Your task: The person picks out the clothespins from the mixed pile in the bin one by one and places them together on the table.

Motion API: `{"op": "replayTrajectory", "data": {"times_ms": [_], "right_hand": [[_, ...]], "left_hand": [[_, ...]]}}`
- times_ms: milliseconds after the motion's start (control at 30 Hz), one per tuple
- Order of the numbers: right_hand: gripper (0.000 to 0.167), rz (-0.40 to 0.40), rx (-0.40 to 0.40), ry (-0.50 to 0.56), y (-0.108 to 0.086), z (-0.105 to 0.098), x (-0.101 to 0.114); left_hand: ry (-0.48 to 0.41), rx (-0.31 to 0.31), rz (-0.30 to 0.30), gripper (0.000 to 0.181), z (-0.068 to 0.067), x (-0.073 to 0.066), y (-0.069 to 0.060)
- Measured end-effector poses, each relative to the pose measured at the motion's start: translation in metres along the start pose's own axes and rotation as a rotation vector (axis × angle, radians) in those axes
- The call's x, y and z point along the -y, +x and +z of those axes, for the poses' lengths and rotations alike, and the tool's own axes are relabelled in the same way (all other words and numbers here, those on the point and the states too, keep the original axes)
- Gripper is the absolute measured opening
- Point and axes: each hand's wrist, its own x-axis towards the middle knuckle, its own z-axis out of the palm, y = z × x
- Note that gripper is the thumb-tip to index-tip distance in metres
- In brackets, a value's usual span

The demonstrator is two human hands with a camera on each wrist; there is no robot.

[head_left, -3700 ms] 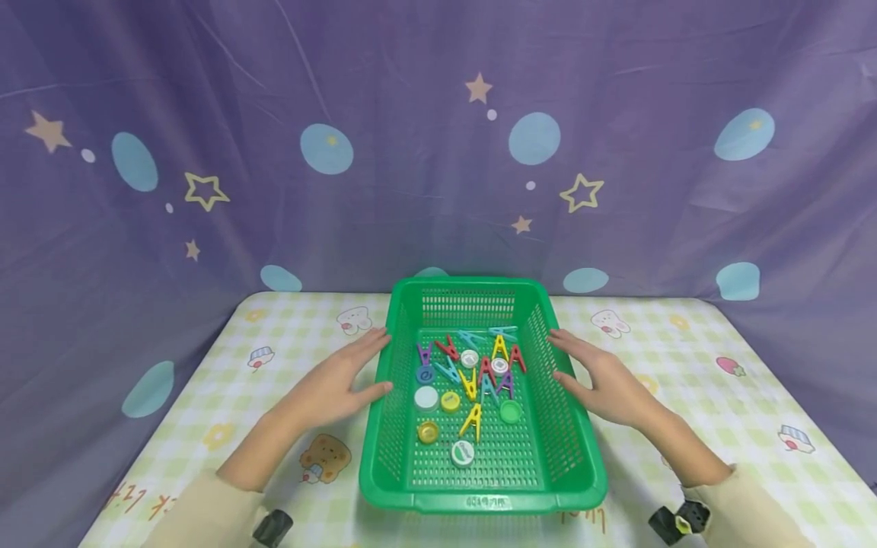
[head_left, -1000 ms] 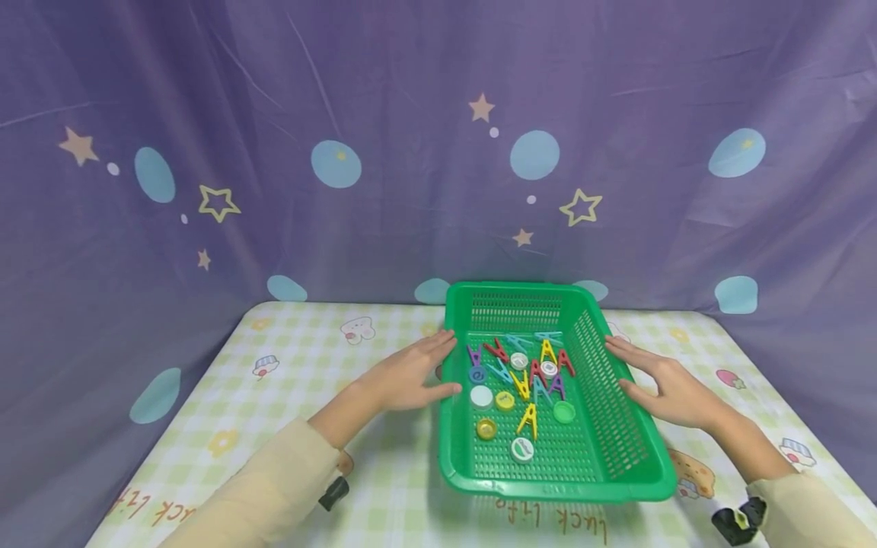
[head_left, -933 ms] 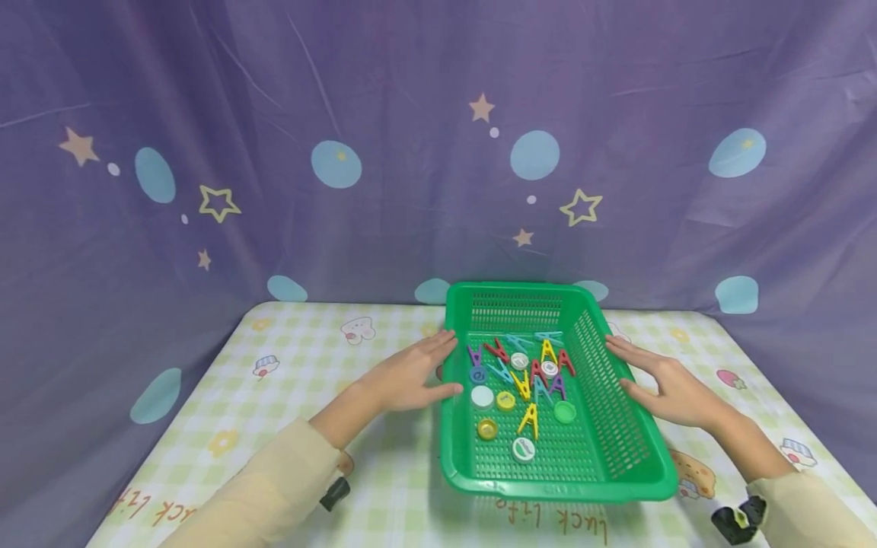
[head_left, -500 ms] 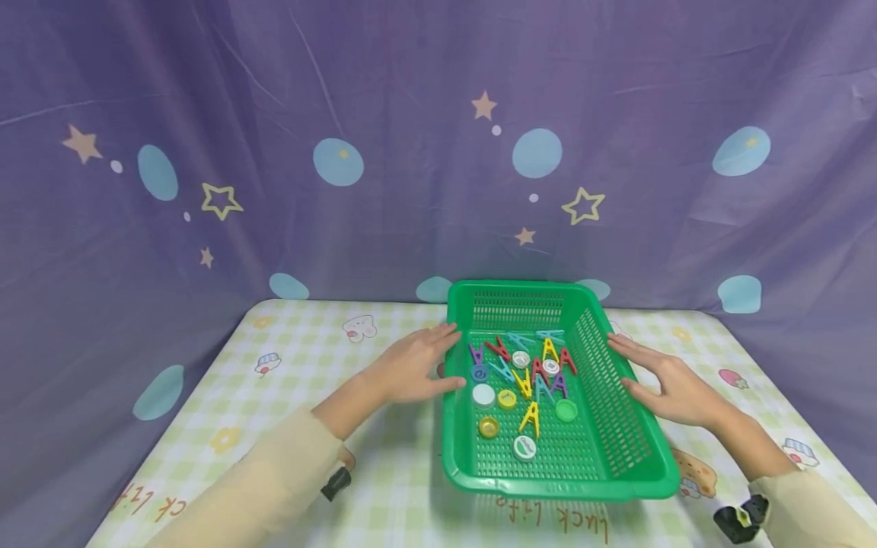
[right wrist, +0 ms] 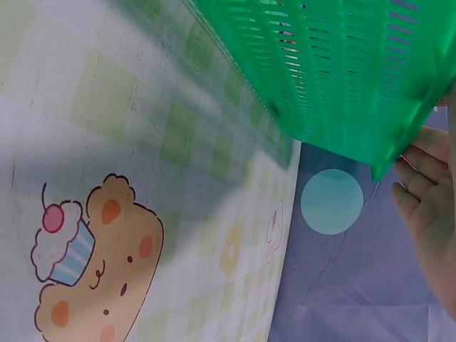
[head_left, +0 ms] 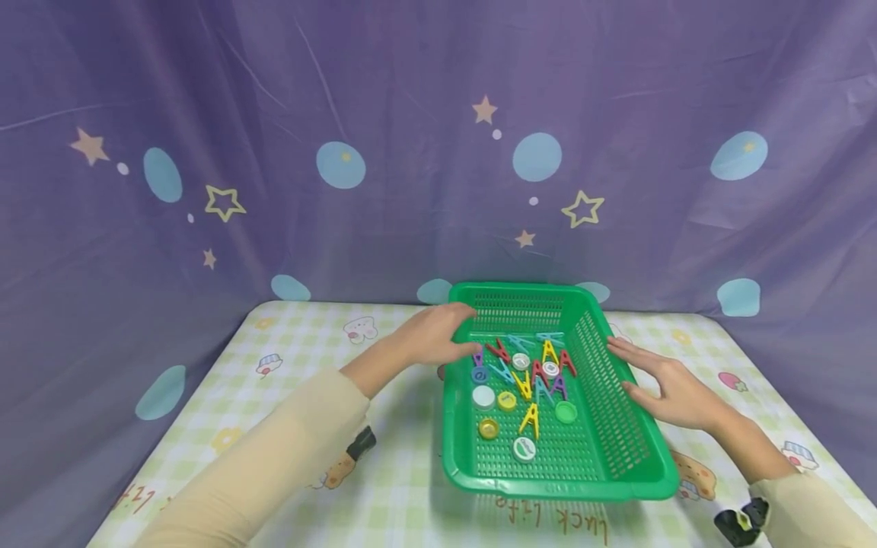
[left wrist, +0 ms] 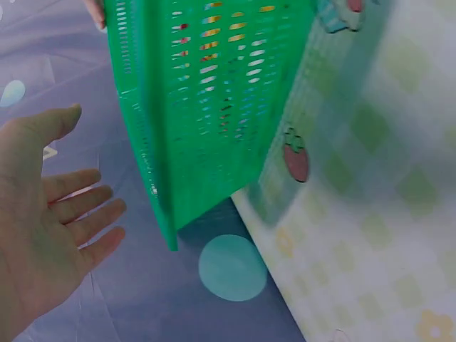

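Observation:
A green plastic basket (head_left: 560, 489) stands on the table in the head view. In it lie clothespins in several colours, such as a yellow clothespin (head_left: 530, 420), and round bottle caps, such as a white cap (head_left: 524, 449) and a green cap (head_left: 566, 412). My left hand (head_left: 435, 335) hovers above the basket's left rim, its fingertips over the inside near a purple clothespin (head_left: 478, 358); the left wrist view shows its palm (left wrist: 35, 242) holding nothing, fingers apart. Along the right rim, my right hand (head_left: 678, 390) rests with extended fingers, its fingertips at the rim in the right wrist view.
A checked tablecloth (head_left: 274, 396) with cartoon prints covers the table. Behind it hangs a purple curtain (head_left: 425, 114) with stars and blue ovals. The basket's far end reaches close to the table's back edge.
Since the oldest frame, the basket with its clothespins and caps has shifted right, both hands along with it. Lately my left hand has risen off the left rim and moved inward; the right hand stays put.

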Motion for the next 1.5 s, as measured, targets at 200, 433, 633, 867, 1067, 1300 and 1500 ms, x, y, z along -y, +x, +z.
{"op": "replayTrajectory", "data": {"times_ms": [200,433,633,867,1067,1300,1500], "right_hand": [[0.060,0.012,0.021,-0.013,0.000,-0.003,0.001],[0.059,0.001,0.008,0.014,0.000,-0.002,0.002],[0.058,-0.015,0.000,0.036,0.000,0.003,0.002],[0.057,0.000,-0.004,0.037,0.000,0.002,0.000],[0.057,-0.001,-0.007,0.041,0.000,0.002,-0.001],[0.058,-0.001,-0.009,0.017,0.000,0.002,-0.001],[0.058,0.017,0.006,0.010,-0.001,0.001,-0.002]], "left_hand": [[-0.071,0.116,-0.034,0.059,-0.008,-0.008,0.027],[-0.089,0.227,-0.010,0.056,-0.010,-0.015,0.057],[-0.120,0.281,-0.014,0.048,-0.001,-0.016,0.078],[-0.168,0.300,-0.090,0.040,0.022,-0.014,0.099],[-0.186,0.317,-0.188,0.041,0.040,-0.018,0.105],[-0.126,0.324,-0.259,0.036,0.054,-0.026,0.103],[-0.046,0.320,-0.271,0.029,0.066,-0.025,0.105]]}}
